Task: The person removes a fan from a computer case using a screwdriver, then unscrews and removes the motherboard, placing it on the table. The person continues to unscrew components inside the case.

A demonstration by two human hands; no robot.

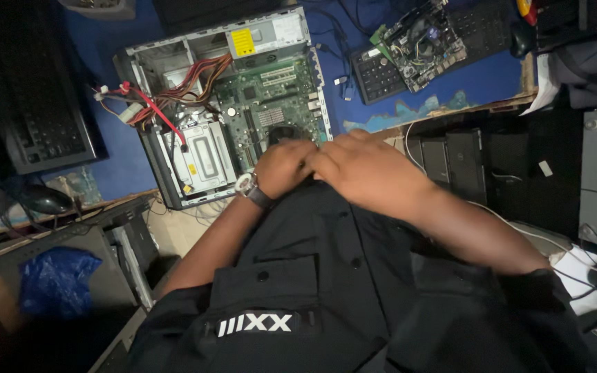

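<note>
An open grey metal desktop computer case [174, 97], lying on its side on a blue work surface [126, 166], was recorded at the upper centre of the head view. Inside it were noted a green motherboard [271, 97], a silver drive cage [202, 155], a bundle of red, orange and black power cables [188, 86] and a grey power supply with a yellow label [264, 34].

The left hand [281, 166], with a silver wristwatch [250, 186] worn at the wrist, was seen at the near edge of the case, beside a dark round fan [283, 132]. The right hand [367, 169] was laid just beside it, the two hands touching. The fingers of both were curled downward and close together; whether anything was clamped in them could not be told, the fingertips being hidden.

A black shirt with buttons [326, 276] filled the lower frame.

Also catalogued: a black keyboard [46, 124] at the left, a black mouse [43, 199] below it, a loose green circuit board [426, 41] resting on a second black keyboard [381, 72] at the upper right, and a blue plastic bag [57, 280] at the lower left.
</note>
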